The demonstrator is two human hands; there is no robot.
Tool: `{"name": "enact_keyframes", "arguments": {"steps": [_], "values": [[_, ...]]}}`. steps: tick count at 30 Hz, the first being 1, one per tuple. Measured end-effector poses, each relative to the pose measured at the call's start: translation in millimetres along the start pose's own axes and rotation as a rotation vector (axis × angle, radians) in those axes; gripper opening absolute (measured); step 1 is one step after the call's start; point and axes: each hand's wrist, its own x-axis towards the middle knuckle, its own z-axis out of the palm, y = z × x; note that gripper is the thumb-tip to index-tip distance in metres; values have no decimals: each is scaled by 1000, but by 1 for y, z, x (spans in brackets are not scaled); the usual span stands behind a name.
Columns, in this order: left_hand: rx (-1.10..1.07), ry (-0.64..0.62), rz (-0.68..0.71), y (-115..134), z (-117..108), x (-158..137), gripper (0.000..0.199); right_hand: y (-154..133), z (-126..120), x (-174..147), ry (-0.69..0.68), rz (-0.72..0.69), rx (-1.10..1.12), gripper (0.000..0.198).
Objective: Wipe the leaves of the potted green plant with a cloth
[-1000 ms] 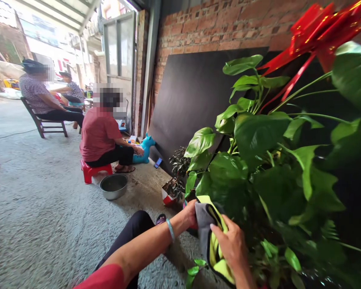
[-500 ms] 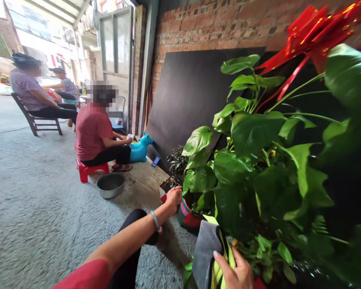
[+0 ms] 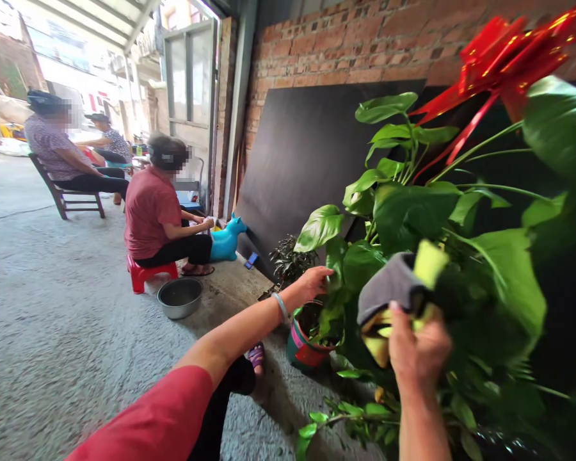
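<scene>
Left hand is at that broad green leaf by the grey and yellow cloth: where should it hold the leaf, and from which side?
Judging by its pose, support the broad green leaf from beneath, near its tip, coming from the left where the left hand already touches it. The leaf hangs on a thin stalk, so a flat palm under the blade seems safer than pinching. The right hand holds the grey and yellow cloth above.

1. Cloth (image 3: pixel 388 288): soft grey fabric with yellow parts, matt, gripped by the right hand (image 3: pixel 420 349).
2. Leaf (image 3: pixel 335 256) touched by the left hand (image 3: pixel 314 282): smooth, waxy, glossy green.
3. Bow (image 3: pixel 504 57): shiny red foil ribbon.
4. Basin (image 3: pixel 180 298): dull grey metal.
5. Stool (image 3: pixel 144 274): glossy red plastic.
6. Floor (image 3: pixel 52 333): rough, gritty concrete.
7. Wall (image 3: pixel 345 45): rough, matt brick.
8. Board (image 3: pixel 302 153): flat, matt black.
</scene>
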Motion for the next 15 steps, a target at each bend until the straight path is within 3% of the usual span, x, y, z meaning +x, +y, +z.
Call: {"name": "enact_keyframes", "arguments": {"steps": [3,5,7,9,11,12,13,15], "values": [[94,40,-21,-14,8,-7,24,6,13,-11,-498,22,-33,27],[127,94,-48,-16,6,-9,26,9,0,-22,-579,55,-29,30],[120,128,-71,-15,1,-11,27,5,-21,-26,-415,107,-9,36],[109,130,-80,-14,-2,-14,27,-2,-39,-19,-114,94,-37,42],[108,111,-91,-17,-1,-15,27,-7,-43,-4,144,-22,-86,44],[111,99,-100,-20,0,-15,27,-8,-38,3,202,-94,-101,44],[115,88,-110,-25,2,-15,28,-6,-30,8,199,-151,-103,44],[126,76,-132,-36,5,-14,29,4,-8,7,-23,-170,-84,40]]}}
